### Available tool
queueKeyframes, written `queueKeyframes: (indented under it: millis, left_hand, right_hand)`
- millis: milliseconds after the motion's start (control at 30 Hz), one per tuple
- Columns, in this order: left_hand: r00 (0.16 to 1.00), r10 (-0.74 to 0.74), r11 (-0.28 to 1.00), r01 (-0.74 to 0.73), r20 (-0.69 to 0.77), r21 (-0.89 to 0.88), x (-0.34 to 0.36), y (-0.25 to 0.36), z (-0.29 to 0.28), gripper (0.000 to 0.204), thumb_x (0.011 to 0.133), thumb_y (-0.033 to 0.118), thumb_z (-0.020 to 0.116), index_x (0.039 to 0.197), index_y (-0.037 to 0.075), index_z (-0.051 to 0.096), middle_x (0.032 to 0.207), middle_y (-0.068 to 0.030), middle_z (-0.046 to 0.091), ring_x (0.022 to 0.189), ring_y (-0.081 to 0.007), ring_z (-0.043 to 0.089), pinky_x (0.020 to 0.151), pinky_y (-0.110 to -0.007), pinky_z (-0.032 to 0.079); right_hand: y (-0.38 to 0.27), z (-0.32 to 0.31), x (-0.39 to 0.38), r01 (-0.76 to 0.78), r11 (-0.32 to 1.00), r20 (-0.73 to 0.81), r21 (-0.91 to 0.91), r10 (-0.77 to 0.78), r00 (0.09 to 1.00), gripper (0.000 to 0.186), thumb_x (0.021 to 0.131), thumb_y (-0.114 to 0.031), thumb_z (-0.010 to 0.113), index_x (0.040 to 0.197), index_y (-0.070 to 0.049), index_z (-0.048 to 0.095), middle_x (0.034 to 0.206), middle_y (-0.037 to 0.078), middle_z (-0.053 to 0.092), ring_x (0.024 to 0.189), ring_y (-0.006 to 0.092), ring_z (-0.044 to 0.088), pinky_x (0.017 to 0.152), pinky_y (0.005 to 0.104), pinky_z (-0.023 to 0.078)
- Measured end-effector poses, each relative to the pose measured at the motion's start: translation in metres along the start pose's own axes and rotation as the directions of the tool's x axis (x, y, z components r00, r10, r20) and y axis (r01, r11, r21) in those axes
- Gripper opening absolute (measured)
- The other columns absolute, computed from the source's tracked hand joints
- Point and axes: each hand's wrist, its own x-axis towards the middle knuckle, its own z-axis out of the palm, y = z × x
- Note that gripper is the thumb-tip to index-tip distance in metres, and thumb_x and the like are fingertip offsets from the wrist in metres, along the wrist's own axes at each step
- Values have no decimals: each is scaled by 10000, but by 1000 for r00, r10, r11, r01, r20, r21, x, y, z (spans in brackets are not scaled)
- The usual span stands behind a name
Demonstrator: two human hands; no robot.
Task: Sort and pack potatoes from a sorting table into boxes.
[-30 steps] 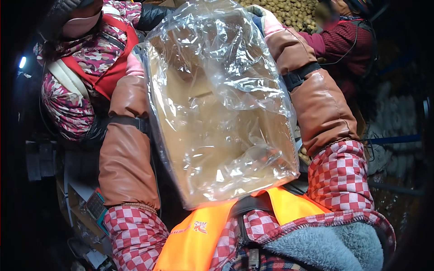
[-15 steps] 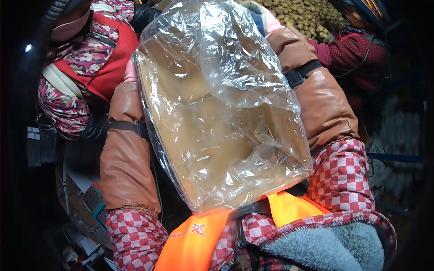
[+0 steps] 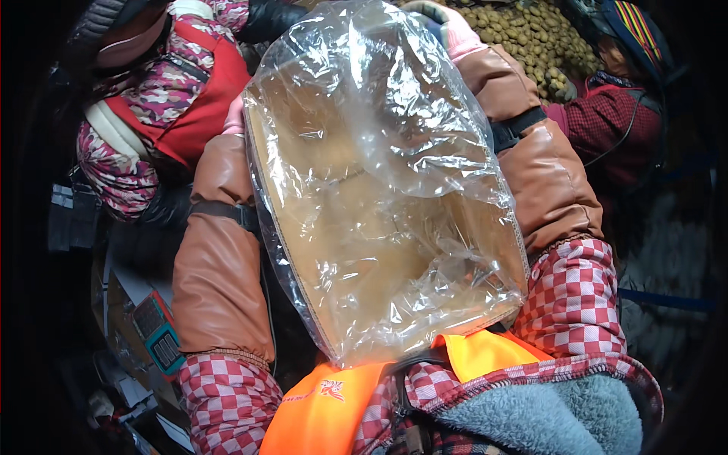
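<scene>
A cardboard box (image 3: 303, 227) with a loose clear plastic bag (image 3: 394, 152) over it is tilted toward me, between my two arms. My left hand (image 3: 234, 114), in a pink glove, holds the box's left side near the top, its fingers mostly hidden behind it. My right hand (image 3: 447, 30), gloved in pink and dark fabric, grips the upper right side, partly covered by the plastic. Both forearms wear brown padded sleeve covers with black straps.
Co-workers in a red apron (image 3: 197, 98) and a maroon checked top (image 3: 622, 129) face me from either side. Small round brown produce (image 3: 531, 45) is piled behind the box. A teal-and-red device (image 3: 159, 337) lies among papers and cardboard at lower left.
Over the past second the box's bottom end has shifted right and a little down. The plastic has crumpled differently over it. Both co-workers have shifted slightly.
</scene>
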Motion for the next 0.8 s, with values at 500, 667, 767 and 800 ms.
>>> queueKeyframes:
  millis: [500, 667, 767, 800]
  left_hand:
    - [969, -106, 993, 116, 222, -35, -81, -23, -28, 249, 899, 149, 473, 1038, -29, 576, 1073, -208, 666, 948, -325, 663, 880, -385, 502]
    - [942, -141, 988, 154, 304, -18, -102, -16, -35, 276, 913, 166, 475, 1075, -36, 572, 1097, -209, 665, 961, -324, 664, 883, -380, 502]
    - [934, -154, 986, 164, 323, -5, -104, -16, -39, 293, 922, 176, 476, 1097, -40, 570, 1111, -210, 664, 969, -324, 665, 885, -377, 502]
    - [933, -149, 987, 158, 329, -1, -103, -16, -39, 299, 925, 179, 477, 1104, -41, 569, 1116, -210, 664, 972, -324, 666, 885, -376, 501]
  right_hand:
    - [6, -10, -35, -326, 132, -261, -936, 361, 895, 341, 950, -274, 548, 1242, -109, 607, 1149, 213, 648, 996, 336, 643, 865, 391, 509]
    - [-15, -13, -123, -198, 312, -23, -929, 485, 874, 407, 963, -286, 535, 1330, -113, 546, 1230, 201, 619, 1057, 308, 617, 904, 366, 487]
    - [13, -15, -108, -247, 417, -36, -875, 453, 891, 383, 961, -281, 537, 1300, -105, 566, 1206, 198, 631, 1037, 306, 626, 891, 370, 490]
    - [24, -14, -97, -270, 467, -52, -842, 427, 903, 376, 960, -280, 538, 1289, -102, 572, 1198, 197, 635, 1031, 306, 628, 887, 371, 491]
